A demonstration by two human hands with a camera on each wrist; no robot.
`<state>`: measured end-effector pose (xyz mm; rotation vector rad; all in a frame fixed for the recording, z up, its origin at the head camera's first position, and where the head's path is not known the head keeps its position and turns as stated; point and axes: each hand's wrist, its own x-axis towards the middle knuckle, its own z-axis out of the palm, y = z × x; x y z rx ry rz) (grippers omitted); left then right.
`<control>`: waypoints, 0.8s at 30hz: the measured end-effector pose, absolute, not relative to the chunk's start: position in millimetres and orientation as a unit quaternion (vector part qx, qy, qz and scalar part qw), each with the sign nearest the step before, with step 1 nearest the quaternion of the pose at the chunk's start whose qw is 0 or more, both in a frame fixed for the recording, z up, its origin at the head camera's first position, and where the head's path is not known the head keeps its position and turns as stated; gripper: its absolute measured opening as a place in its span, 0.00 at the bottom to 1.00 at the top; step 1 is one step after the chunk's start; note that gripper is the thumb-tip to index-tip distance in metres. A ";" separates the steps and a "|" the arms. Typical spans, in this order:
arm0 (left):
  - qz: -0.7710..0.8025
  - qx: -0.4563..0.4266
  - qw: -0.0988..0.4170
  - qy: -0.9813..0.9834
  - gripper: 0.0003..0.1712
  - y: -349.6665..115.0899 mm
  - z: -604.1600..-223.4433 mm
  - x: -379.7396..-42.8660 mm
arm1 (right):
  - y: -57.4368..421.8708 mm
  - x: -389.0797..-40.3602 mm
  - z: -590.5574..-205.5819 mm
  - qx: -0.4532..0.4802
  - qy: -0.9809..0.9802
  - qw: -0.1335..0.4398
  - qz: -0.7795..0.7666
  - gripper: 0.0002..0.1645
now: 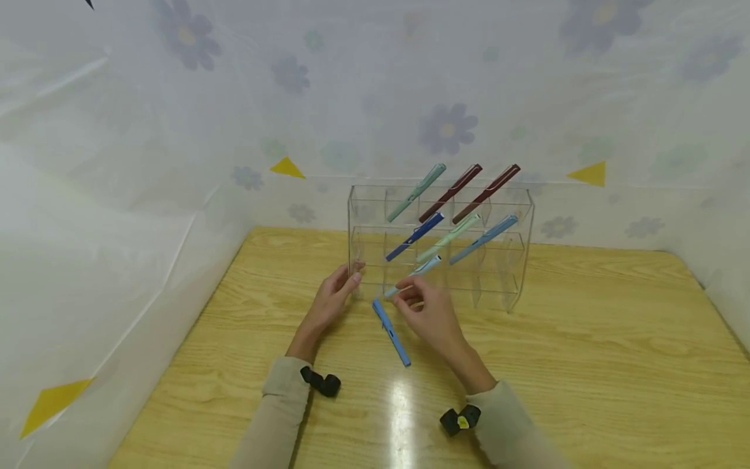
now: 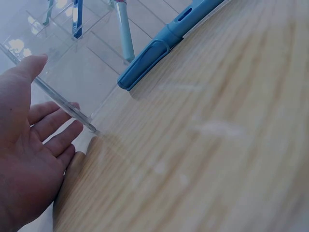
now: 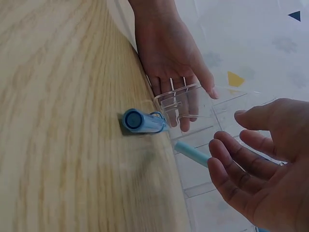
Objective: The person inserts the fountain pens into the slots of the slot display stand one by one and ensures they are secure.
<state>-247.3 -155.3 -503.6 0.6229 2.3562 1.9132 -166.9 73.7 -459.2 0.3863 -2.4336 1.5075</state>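
A clear acrylic pen rack (image 1: pixel 492 281) stands on the table. My left hand (image 1: pixel 331 303) holds its left side panel, thumb on one side and fingers on the other; the left wrist view shows the panel's edge between them. A pale blue pen (image 1: pixel 430 264) leans in the bottom tier. Right beside its lower end is my right hand (image 1: pixel 430 316), fingers loosely bent, with a gap between thumb and fingertips (image 3: pixel 219 137) in the right wrist view. On the table in front of the rack lies a capped blue pen (image 1: pixel 391 332), its cap end towards the rack.
The top tier holds a grey-green pen (image 1: pixel 417 192) and two dark red pens (image 1: pixel 451 193). In the middle tier are a dark blue pen (image 1: pixel 415 237), a mint pen (image 1: pixel 450 237) and a blue pen (image 1: pixel 484 239). Flowered white sheeting (image 1: pixel 363 98) surrounds the wooden table (image 1: pixel 615 365).
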 end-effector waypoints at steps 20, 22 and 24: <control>0.606 0.191 0.027 0.772 0.27 -156.0 -504.7 -248.4 | 54.9 -168.8 -485.6 0.108 -0.869 0.046 0.481 0.19; 0.608 0.193 0.027 0.770 0.27 -155.8 -504.5 -248.4 | 54.3 -168.7 -486.9 0.110 -0.874 0.041 0.472 0.20; 0.611 0.194 0.026 0.767 0.27 -155.7 -504.5 -248.4 | 53.0 -168.2 -487.7 0.119 -0.882 0.043 0.455 0.20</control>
